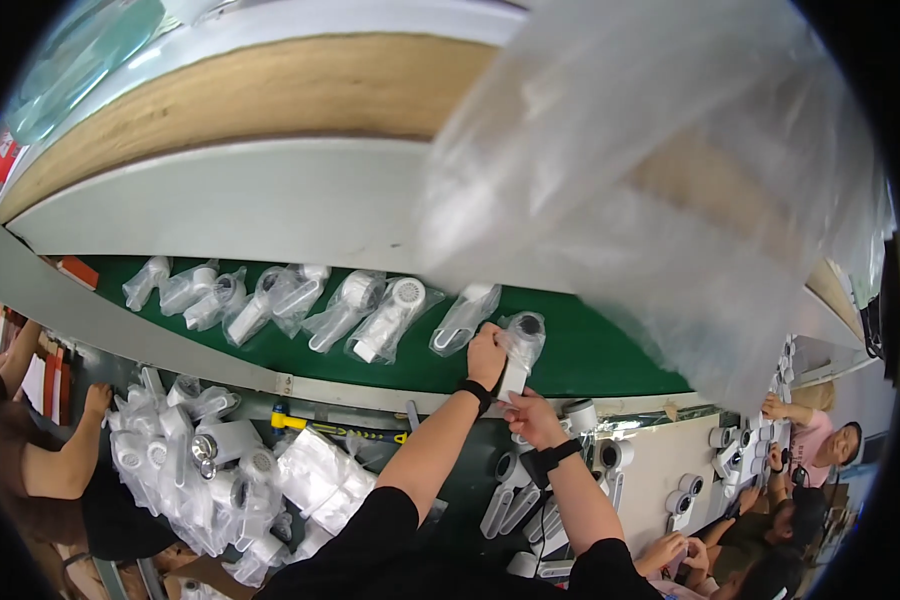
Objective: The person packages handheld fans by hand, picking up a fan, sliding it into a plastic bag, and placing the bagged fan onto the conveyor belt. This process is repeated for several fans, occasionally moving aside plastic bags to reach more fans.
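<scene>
Over the near edge of the green conveyor belt, I hold a white hair dryer in a clear plastic bag, its dark round end facing up and away. My left hand is closed along the dryer's left side, the fingertips partly hidden. Lower down, my right hand pinches the bottom of the handle and bag. Just left of my left hand lies another bagged hair dryer on the belt. Several more, such as one bagged dryer, lie in a row toward the left.
A large clear plastic sheet hangs at upper right. Bagged dryers are heaped at lower left, beside a stack of clear bags and a yellow-black hammer. Unbagged dryers lie right of my arms. Other people work at both sides.
</scene>
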{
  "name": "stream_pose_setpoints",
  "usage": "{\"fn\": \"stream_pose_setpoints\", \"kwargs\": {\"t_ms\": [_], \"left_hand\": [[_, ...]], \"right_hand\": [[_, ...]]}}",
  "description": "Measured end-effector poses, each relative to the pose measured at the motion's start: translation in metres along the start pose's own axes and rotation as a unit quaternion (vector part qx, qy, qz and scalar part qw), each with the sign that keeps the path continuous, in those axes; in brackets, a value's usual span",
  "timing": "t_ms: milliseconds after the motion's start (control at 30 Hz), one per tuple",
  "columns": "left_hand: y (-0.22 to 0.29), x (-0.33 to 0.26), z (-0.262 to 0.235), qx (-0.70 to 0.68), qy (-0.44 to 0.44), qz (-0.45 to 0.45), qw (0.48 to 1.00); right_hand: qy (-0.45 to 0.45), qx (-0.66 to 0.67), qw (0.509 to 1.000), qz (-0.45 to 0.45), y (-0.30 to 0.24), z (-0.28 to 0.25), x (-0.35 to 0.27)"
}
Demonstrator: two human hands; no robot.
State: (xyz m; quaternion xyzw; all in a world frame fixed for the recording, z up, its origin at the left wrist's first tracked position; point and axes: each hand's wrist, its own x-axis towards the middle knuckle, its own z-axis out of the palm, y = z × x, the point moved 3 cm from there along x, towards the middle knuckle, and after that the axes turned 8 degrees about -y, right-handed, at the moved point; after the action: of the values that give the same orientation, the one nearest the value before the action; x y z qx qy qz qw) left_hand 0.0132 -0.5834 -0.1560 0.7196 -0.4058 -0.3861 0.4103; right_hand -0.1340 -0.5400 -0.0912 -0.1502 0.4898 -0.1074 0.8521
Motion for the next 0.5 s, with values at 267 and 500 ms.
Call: {"fn": "stream_pose_setpoints", "kwargs": {"t_ms": [267,500], "left_hand": [[-0.004,-0.027,0.005,0.184,-0.002,0.156,0.971],[0.044,-0.062,-0.019,0.070,-0.112,0.061,0.989]], "right_hand": [[-0.073,0.172,0.980,-0.063,-0.007,-0.017,-0.010],[-0.048,0.141,0.986,-0.069,-0.005,-0.010,-0.001]]}}
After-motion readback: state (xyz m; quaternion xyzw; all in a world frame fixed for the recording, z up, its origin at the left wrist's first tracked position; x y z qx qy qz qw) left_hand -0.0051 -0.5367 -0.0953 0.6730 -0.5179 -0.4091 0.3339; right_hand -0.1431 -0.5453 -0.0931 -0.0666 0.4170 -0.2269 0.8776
